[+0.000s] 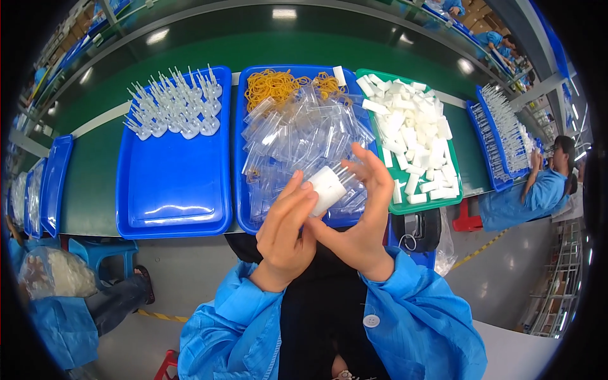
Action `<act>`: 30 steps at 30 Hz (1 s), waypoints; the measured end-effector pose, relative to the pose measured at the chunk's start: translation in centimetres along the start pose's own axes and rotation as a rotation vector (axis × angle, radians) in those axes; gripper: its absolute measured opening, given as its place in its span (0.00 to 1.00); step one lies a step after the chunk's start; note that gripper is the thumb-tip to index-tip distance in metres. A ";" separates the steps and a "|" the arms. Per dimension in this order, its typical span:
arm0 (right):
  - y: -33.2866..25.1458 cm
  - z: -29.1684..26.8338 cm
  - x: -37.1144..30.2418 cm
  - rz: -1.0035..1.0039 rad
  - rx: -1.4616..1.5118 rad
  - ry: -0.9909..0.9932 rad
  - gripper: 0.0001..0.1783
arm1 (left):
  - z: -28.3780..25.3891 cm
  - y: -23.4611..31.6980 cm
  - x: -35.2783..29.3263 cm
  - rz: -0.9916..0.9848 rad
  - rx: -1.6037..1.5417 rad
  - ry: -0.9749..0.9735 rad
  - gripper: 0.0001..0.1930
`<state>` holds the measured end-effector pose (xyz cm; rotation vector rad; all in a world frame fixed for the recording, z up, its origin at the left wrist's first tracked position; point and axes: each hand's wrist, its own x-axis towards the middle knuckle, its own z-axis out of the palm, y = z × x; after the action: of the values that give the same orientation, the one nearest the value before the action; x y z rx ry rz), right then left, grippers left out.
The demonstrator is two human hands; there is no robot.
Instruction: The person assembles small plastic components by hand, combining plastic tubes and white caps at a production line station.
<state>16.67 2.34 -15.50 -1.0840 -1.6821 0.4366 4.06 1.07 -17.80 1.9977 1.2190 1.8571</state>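
Over the middle tray, both hands meet at a white foam block (326,190) with several thin clear prongs (344,173) sticking out of its upper right end. My left hand (282,235) has its fingers wrapped along the block's left side. My right hand (366,229) curves around it from the right, thumb by the lower end and fingertips at the prongs. Beneath them the blue middle tray (239,158) bears a heap of clear plastic sleeves (304,136) and yellow rubber bands (273,87). How deep the prongs sit is hidden.
A blue tray (174,229) on the left holds upright clear pronged parts (180,107). White foam blocks (408,120) fill a green tray (437,201) on the right. Loaded blue trays (497,180) stand farther right near a co-worker (538,190). Another worker's leg (120,304) shows at left.
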 end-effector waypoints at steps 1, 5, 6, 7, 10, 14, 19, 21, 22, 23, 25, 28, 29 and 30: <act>0.1 0.0 0.1 -0.015 0.017 -0.014 0.56 | 0.1 0.0 0.0 -0.039 -0.050 0.025 0.19; 0.5 -0.2 0.3 -0.119 -0.063 0.002 0.52 | 0.3 -0.2 -0.4 -0.101 -0.150 0.050 0.21; 0.6 -0.3 0.3 -0.114 -0.061 0.003 0.52 | 0.3 -0.1 -0.4 -0.103 -0.149 0.045 0.21; 0.7 -0.4 0.5 -0.082 -0.010 -0.016 0.52 | 0.1 0.0 -0.3 -0.127 -0.144 0.018 0.21; 0.9 -0.8 0.8 -0.026 0.035 -0.064 0.50 | -0.1 0.0 -0.1 -0.110 -0.106 -0.046 0.20; 1.4 0.0 0.4 -0.052 0.189 0.015 0.49 | 0.0 0.2 0.2 -0.059 -0.085 -0.072 0.20; 1.8 0.7 -0.2 -0.102 0.097 0.087 0.46 | 0.7 0.0 -0.2 -0.059 -0.107 -0.016 0.21; 2.0 1.0 -0.6 -0.140 0.035 0.107 0.44 | 0.8 -0.2 -0.6 -0.089 -0.132 -0.006 0.20; 2.0 1.2 -0.9 -0.133 -0.003 0.151 0.41 | 0.8 -0.4 -0.8 -0.072 -0.111 -0.034 0.22; 1.9 1.3 -1.0 -0.126 -0.041 0.195 0.37 | 0.8 -0.6 -1.0 -0.055 -0.091 -0.062 0.25; 1.8 1.1 -0.9 -0.129 -0.069 0.173 0.37 | 1.0 -0.7 -1.3 -0.070 -0.092 -0.053 0.25; 1.4 0.0 -0.1 -0.128 -0.061 0.069 0.38 | 0.2 -0.6 -1.2 -0.104 -0.070 -0.078 0.24; 1.5 -0.7 0.1 -0.121 -0.031 -0.010 0.39 | -0.2 -0.7 -1.0 -0.124 -0.054 -0.115 0.23; 2.0 -1.5 0.5 -0.108 0.018 0.007 0.38 | -0.5 -0.8 -0.7 -0.125 -0.058 -0.119 0.23</act>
<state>18.86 3.47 -16.08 -0.9750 -1.7181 0.3773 3.33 0.96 -18.66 1.9249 1.2128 1.6717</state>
